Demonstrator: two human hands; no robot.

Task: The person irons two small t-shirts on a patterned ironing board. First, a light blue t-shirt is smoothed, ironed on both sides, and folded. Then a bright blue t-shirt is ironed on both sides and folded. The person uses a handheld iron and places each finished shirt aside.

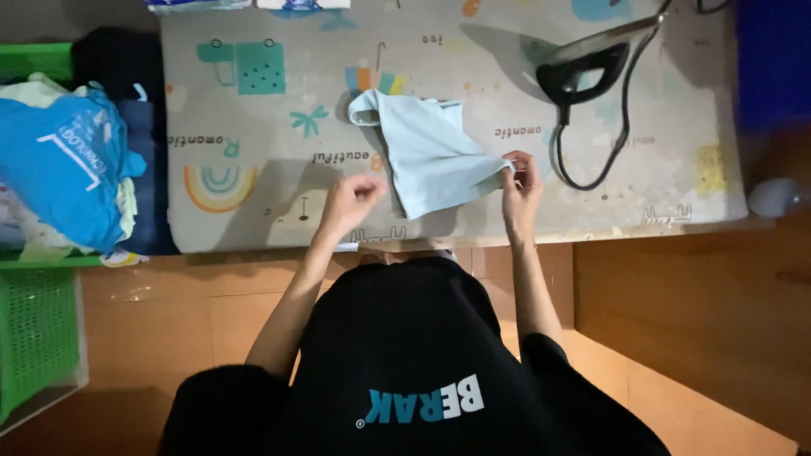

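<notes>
A small light-blue garment [427,152] lies on a grey patterned ironing pad [279,127] in front of me. My right hand [521,181] pinches the garment's right corner at the pad's near edge. My left hand [351,203] hovers just left of the garment with its fingers curled closed; whether it holds a fold of cloth I cannot tell. A black iron [583,72] rests on the pad at the back right, and its black cord [621,127] loops down toward my right hand.
A pile of clothes with a bright blue piece [63,165] sits in a green basket [34,329] at the left. Dark folded clothes [139,135] lie beside the pad. Wooden floor [693,312] shows around my black shirt.
</notes>
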